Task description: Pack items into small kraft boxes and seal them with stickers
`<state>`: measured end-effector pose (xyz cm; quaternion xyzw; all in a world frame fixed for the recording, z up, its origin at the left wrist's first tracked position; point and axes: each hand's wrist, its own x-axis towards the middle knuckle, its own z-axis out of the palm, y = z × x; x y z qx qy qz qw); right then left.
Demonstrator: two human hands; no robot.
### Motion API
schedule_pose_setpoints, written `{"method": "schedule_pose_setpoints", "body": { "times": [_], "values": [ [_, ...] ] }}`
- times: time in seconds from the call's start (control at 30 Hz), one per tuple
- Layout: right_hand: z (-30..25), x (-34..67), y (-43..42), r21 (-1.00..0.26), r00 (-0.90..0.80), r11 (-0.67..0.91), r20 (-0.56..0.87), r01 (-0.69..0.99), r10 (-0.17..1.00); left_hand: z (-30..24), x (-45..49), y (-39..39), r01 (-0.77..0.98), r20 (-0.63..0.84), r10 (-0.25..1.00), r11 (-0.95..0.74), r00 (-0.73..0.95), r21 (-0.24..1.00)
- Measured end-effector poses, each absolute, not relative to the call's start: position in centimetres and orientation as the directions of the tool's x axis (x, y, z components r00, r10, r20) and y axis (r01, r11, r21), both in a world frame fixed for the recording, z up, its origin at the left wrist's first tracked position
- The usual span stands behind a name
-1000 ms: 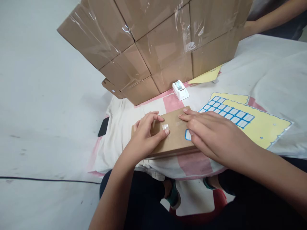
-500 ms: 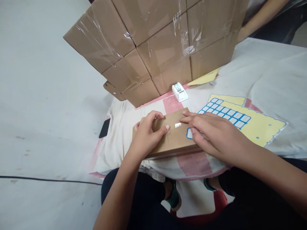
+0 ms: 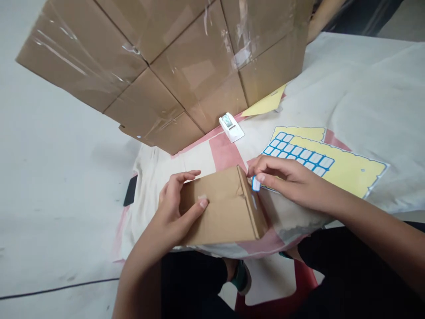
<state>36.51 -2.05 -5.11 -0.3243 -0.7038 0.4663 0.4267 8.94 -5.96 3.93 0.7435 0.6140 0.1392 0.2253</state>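
Note:
A small brown cardboard box [image 3: 222, 208] sits at the near edge of the table, its right end facing partly towards me. My left hand [image 3: 177, 201] grips the box at its left side, thumb on the top face and fingers along the far edge. Between the thumb and fingers of my right hand [image 3: 279, 175] is a blue-edged white label [image 3: 256, 183], just off the box's right end. A pale sticker [image 3: 254, 202] shows on that end. Beyond my right hand lies a sheet of blue-edged labels [image 3: 299, 153] on yellow backing.
A stack of taped cardboard boxes [image 3: 186, 66] stands at the back. In front of it is a small white tape dispenser [image 3: 231, 127]. A black flat object [image 3: 130, 190] lies at the table's left edge. Another person's arm [image 3: 323, 17] shows at the upper right.
The box has turned so its right end shows. My right hand has lifted off the top face and sits beside that end, the label still in its fingers. The view has shifted too.

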Motion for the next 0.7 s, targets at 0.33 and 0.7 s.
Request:
{"method": "schedule_pose_setpoints", "body": {
  "times": [0.33, 0.7],
  "values": [
    [-6.0, 37.6, -1.9, -0.963, -0.626, 0.266, 0.235, -0.046, 0.744, 4.9, 7.9, -6.0, 0.861, -0.245, 0.942, -0.080, 0.231, 0.503],
    [-6.0, 36.9, -2.4, -0.965, -0.603, 0.259, 0.224, -0.030, 0.766, 4.7, 8.1, -6.0, 0.861, -0.217, 0.952, -0.081, 0.216, 0.502]
  ]
}}
